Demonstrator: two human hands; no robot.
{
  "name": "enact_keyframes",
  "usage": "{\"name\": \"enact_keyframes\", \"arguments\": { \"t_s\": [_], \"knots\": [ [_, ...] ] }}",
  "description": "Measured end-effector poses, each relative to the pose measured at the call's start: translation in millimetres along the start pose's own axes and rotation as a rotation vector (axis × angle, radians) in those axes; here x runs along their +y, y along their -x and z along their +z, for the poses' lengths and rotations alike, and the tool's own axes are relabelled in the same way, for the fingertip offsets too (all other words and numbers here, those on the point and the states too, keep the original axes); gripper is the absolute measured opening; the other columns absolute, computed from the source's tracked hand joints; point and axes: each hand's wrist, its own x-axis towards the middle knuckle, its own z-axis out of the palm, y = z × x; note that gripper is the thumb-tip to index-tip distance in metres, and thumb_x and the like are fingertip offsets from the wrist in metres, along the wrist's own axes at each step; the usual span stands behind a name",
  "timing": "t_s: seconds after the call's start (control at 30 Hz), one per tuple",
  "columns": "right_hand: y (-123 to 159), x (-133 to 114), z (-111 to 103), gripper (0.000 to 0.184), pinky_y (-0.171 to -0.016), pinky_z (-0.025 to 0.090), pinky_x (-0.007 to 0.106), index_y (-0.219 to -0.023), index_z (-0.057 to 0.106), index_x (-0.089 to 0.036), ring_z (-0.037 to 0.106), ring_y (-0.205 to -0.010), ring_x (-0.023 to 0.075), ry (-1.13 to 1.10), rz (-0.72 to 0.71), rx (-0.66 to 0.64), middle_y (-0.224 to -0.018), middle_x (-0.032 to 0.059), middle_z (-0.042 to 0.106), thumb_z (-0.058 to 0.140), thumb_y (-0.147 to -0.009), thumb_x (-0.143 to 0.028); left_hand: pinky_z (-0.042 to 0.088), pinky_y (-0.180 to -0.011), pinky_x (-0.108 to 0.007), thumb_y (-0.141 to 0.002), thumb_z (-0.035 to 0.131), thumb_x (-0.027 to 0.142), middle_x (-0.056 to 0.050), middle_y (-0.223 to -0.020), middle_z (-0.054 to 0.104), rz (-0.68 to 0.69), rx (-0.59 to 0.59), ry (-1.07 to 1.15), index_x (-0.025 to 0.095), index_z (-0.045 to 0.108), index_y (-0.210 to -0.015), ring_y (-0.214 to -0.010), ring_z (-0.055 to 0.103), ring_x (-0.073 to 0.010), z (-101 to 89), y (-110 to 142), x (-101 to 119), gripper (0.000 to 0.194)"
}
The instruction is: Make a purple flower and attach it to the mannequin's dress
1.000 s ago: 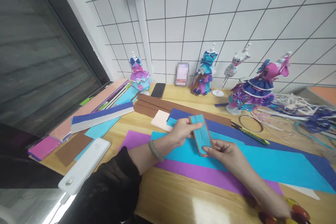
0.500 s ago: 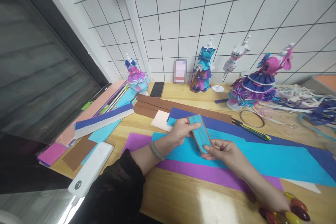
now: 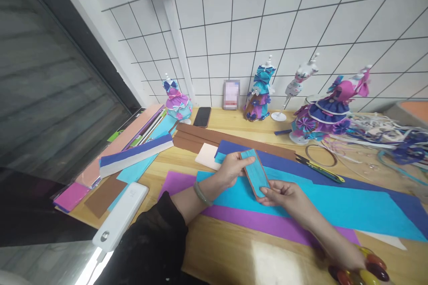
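My left hand (image 3: 230,170) pinches the upper end, my right hand (image 3: 288,195) the lower, fingers nearly closed | blue-and-brown paper strip (image 3: 256,173) over turquoise sheet (image 3: 351,207) | likely light, soft, easily creased; best gripped at both ends

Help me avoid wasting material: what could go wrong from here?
The left hand and right hand pinch the brown-edged blue piece, so an uneven pull might crease or skew it. The right forearm crosses above the turquoise sheet and purple sheet, and could drag them askew. The beaded bracelet might snag a sheet edge.
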Motion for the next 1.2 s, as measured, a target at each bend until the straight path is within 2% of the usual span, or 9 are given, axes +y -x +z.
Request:
{"name": "enact_keyframes", "arguments": {
  "t_s": [0.23, 0.4, 0.5, 0.6, 0.77, 0.9, 1.07, 1.2],
  "knots": [
    [0, 2, 0, 0.037, -0.072, 0.053, 0.035, -0.084, 0.068, -0.016, 0.067, -0.070, 0.0212, 0.007, -0.001, -0.003, -0.073, 0.0056, 0.070, 0.070, -0.062, -0.046, 0.047, -0.061, -0.028, -0.059, 0.071, 0.039, -0.004, -0.072, 0.063, -0.025, 0.045, 0.025, 0.012, 0.062, -0.082, -0.061, 0.058, -0.0131, 0.6, -2, -1, 0.037],
    [-1, 1, -1, 0.041, -0.071, 0.053, 0.034, -0.091, 0.064, -0.019, 0.067, -0.070, 0.0198, -0.034, 0.008, 0.024, -0.076, 0.0040, 0.070, 0.072, -0.060, -0.044, 0.048, -0.061, -0.030, -0.059, 0.071, 0.038, -0.005, -0.070, 0.062, -0.015, 0.067, -0.021, 0.011, 0.059, -0.077, -0.060, 0.058, -0.0137, 0.5, -2, 2, 0.035],
    [0, -6, -7, 0.035, -0.068, 0.053, 0.030, -0.082, 0.062, -0.019, 0.065, -0.065, 0.0166, -0.026, 0.008, 0.063, -0.069, 0.0015, 0.068, 0.072, -0.060, -0.044, 0.049, -0.062, -0.031, -0.059, 0.072, 0.039, -0.004, -0.069, 0.062, 0.000, 0.095, -0.031, 0.012, 0.057, -0.077, -0.059, 0.058, -0.0132, -2.0, -2, 4, 0.036],
    [-2, -15, -18, 0.030, -0.066, 0.052, 0.027, -0.071, 0.060, -0.018, 0.062, -0.061, 0.0133, 0.018, -0.002, 0.082, -0.063, -0.0011, 0.064, 0.071, -0.061, -0.044, 0.050, -0.062, -0.030, -0.059, 0.071, 0.041, -0.003, -0.068, 0.061, 0.001, 0.073, -0.063, 0.012, 0.056, -0.079, -0.060, 0.059, -0.0131, -7.9, -4, 7, 0.038],
    [-24, -32, -44, 0.030, -0.060, 0.051, 0.026, -0.068, 0.061, -0.019, 0.056, -0.057, 0.0115, 0.179, -0.032, 0.138, -0.062, -0.0013, 0.060, 0.071, -0.059, -0.046, 0.046, -0.052, -0.023, -0.060, 0.068, 0.041, 0.000, -0.064, 0.054, 0.035, 0.087, -0.324, 0.013, 0.051, -0.070, -0.055, 0.055, -0.0102, -22.0, -17, 15, 0.034],
    [-56, -41, -61, 0.027, -0.055, 0.050, 0.026, -0.066, 0.059, -0.020, 0.055, -0.051, 0.0113, 0.380, -0.074, 0.223, -0.058, -0.0013, 0.059, 0.067, -0.059, -0.046, 0.033, -0.044, -0.019, -0.068, 0.058, 0.041, 0.005, -0.050, 0.042, 0.115, 0.161, -0.806, 0.016, 0.044, -0.060, -0.045, 0.047, -0.0076, -32.8, -35, 21, 0.030],
    [-90, -40, -68, 0.019, -0.050, 0.046, 0.029, -0.058, 0.057, -0.021, 0.053, -0.047, 0.0142, 0.577, -0.104, 0.256, -0.050, -0.0005, 0.057, 0.062, -0.063, -0.039, 0.022, -0.047, -0.022, -0.061, 0.063, 0.035, 0.006, -0.042, 0.030, 0.165, 0.304, -1.003, 0.017, 0.037, -0.045, -0.045, 0.032, -0.0069, -40.6, -55, 19, 0.035],
    [-104, -36, -71, 0.013, -0.051, 0.042, 0.031, -0.056, 0.059, -0.023, 0.055, -0.050, 0.0185, 0.796, -0.129, 0.288, -0.049, 0.0014, 0.059, 0.060, -0.063, -0.033, 0.022, -0.049, -0.024, -0.060, 0.064, 0.030, 0.005, -0.039, 0.027, 0.169, 0.370, -1.101, 0.018, 0.035, -0.041, -0.046, 0.032, -0.0095, -41.9, -61, 14, 0.036]
  ]
}}
